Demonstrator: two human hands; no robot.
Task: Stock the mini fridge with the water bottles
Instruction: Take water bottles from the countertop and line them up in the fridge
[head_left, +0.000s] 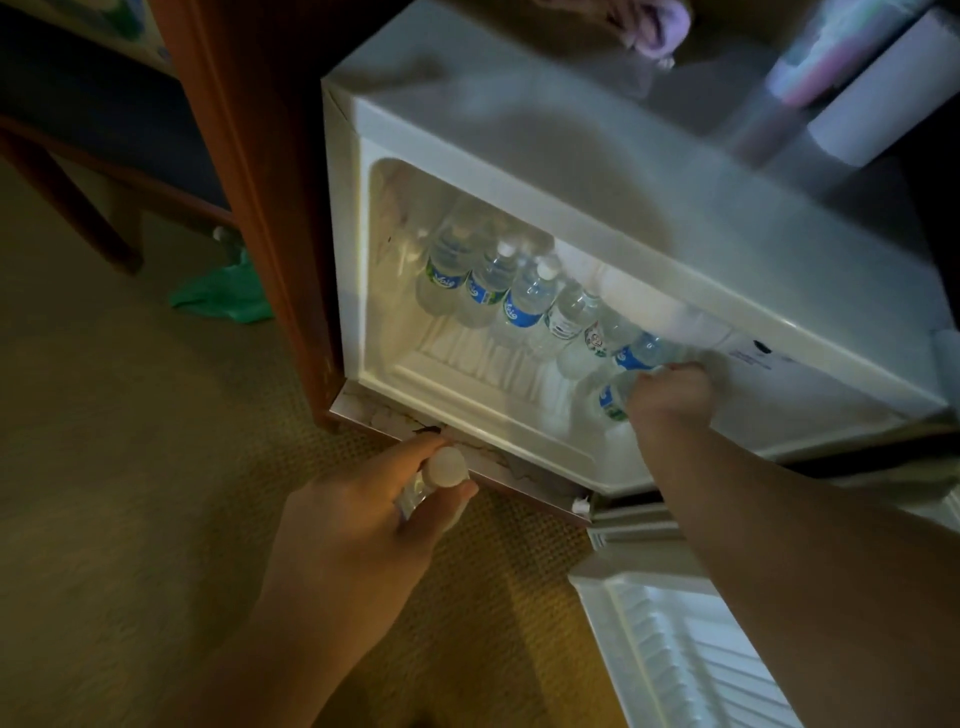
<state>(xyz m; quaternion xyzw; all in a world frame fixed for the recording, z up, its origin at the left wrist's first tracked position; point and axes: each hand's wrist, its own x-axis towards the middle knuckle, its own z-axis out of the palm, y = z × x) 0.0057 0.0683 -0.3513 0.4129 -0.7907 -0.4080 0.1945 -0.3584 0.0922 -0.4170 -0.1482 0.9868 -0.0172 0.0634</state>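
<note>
The white mini fridge (571, 156) stands open, lit from inside. Several clear water bottles (524, 301) with blue and green labels stand in a row on its shelf. My right hand (670, 400) reaches into the right front of the fridge, closed around a water bottle (610, 400) with a blue label, just in front of the row. In front of the fridge's lower edge, my left hand (363, 509) grips another water bottle (441, 470), its white cap pointing up towards me.
The fridge door (675, 649) hangs open at the lower right, over the tan carpet. A wooden cabinet side (260, 182) borders the fridge on the left. A green cloth (223, 296) lies on the floor behind it. A white roll (883, 88) and blurred items sit on the fridge.
</note>
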